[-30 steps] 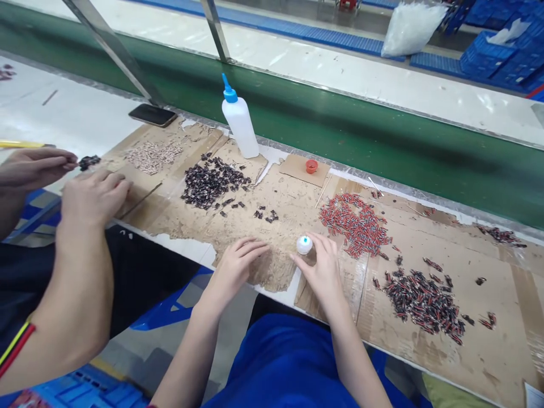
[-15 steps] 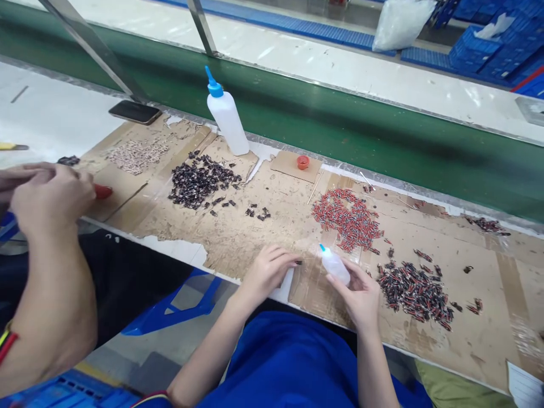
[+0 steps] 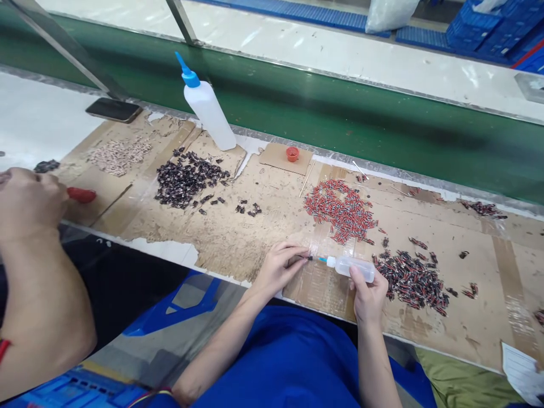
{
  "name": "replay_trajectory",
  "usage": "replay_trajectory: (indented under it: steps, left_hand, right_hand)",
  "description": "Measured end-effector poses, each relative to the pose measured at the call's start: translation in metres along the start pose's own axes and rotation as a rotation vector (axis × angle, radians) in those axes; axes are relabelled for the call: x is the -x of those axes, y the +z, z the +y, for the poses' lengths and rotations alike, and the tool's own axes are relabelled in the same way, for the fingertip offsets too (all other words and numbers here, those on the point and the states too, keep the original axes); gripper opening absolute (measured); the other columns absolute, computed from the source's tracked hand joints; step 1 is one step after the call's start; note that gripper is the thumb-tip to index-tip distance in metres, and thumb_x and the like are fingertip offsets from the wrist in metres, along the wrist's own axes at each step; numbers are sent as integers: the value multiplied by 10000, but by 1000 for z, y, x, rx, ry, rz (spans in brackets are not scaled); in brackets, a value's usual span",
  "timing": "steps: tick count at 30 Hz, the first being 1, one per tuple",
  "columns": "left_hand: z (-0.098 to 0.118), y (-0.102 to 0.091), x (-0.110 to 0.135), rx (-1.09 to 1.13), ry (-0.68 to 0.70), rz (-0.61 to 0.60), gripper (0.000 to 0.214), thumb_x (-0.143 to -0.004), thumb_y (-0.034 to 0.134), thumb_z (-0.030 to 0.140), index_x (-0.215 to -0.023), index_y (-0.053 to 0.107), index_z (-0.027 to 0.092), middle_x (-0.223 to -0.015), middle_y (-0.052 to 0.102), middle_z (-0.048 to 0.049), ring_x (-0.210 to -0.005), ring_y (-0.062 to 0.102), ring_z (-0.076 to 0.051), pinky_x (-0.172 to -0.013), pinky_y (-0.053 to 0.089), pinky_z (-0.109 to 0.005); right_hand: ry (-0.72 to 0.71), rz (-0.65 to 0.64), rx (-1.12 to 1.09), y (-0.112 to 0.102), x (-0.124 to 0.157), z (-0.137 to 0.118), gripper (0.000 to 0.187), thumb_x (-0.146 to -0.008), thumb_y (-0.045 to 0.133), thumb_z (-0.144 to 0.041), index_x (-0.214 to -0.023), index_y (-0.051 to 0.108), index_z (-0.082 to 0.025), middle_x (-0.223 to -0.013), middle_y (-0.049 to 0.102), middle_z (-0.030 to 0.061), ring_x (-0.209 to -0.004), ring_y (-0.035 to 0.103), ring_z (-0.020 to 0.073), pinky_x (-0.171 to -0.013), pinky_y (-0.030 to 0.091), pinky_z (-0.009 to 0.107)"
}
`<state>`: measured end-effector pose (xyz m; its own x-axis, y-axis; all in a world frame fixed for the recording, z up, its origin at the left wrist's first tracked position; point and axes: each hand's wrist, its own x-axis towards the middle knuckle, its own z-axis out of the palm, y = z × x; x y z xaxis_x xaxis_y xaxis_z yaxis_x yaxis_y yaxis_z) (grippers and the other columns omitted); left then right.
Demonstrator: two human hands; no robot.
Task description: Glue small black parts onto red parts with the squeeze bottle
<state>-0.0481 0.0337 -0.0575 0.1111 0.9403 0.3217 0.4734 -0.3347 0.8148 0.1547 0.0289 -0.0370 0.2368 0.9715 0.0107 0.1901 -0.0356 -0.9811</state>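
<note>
My right hand (image 3: 369, 293) grips a small clear squeeze bottle (image 3: 353, 267) laid sideways, its blue nozzle pointing left. My left hand (image 3: 279, 266) pinches a tiny dark part (image 3: 306, 257) right at the nozzle tip. Both hands hover over the cardboard-covered bench (image 3: 255, 238) near its front edge. A pile of red parts (image 3: 340, 209) lies just beyond my hands, and a pile of dark red-and-black parts (image 3: 410, 280) lies to the right of the bottle.
A big white bottle with a blue nozzle (image 3: 207, 110) stands at the back, near a red cap (image 3: 292, 153). A dark parts heap (image 3: 185, 178), a pale heap (image 3: 119, 154) and a phone (image 3: 113, 109) lie left. A co-worker's hands (image 3: 29, 198) work at far left. A green conveyor (image 3: 340, 124) runs behind.
My right hand has tipped the small bottle from upright to sideways and brought its nozzle to the part pinched in my left hand. The view has shifted right.
</note>
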Motion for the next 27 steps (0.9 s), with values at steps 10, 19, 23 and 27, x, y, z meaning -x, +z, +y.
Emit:
replay_trajectory:
  steps: [10, 19, 23, 27]
  left_hand:
    - [3, 0, -2, 23, -23, 5, 177, -834, 666, 169, -1003, 687, 218, -832, 767, -23, -860, 690, -190, -805, 528, -336]
    - [3, -1, -3, 35, -42, 12, 160, -820, 682, 160, -973, 691, 208, -840, 764, -26, -854, 690, -184, -797, 537, -329]
    - [3, -1, -3, 39, -41, 12, 158, -814, 687, 151, -962, 691, 208, -836, 763, -23, -857, 689, -180, -793, 536, -324]
    - [4, -1, -3, 40, -33, 14, 153, -819, 681, 152, -961, 691, 209, -830, 761, -23, -846, 689, -179, -788, 536, -324]
  right_hand:
    - [14, -10, 120, 8, -2, -4, 288, -729, 698, -445, -692, 722, -161, -608, 714, 43, -524, 631, 173, -509, 496, 255]
    - [38, -2, 114, 10, -1, -1, 307, -740, 696, -456, -721, 739, -153, -655, 730, 56, -564, 648, 182, -547, 512, 265]
    - [41, 50, 85, 10, 0, 0, 321, -725, 704, -471, -681, 725, -154, -614, 708, 47, -542, 624, 175, -528, 499, 262]
    - [41, 64, 62, 9, -1, 1, 313, -709, 712, -467, -676, 725, -157, -610, 706, 44, -537, 616, 172, -523, 498, 262]
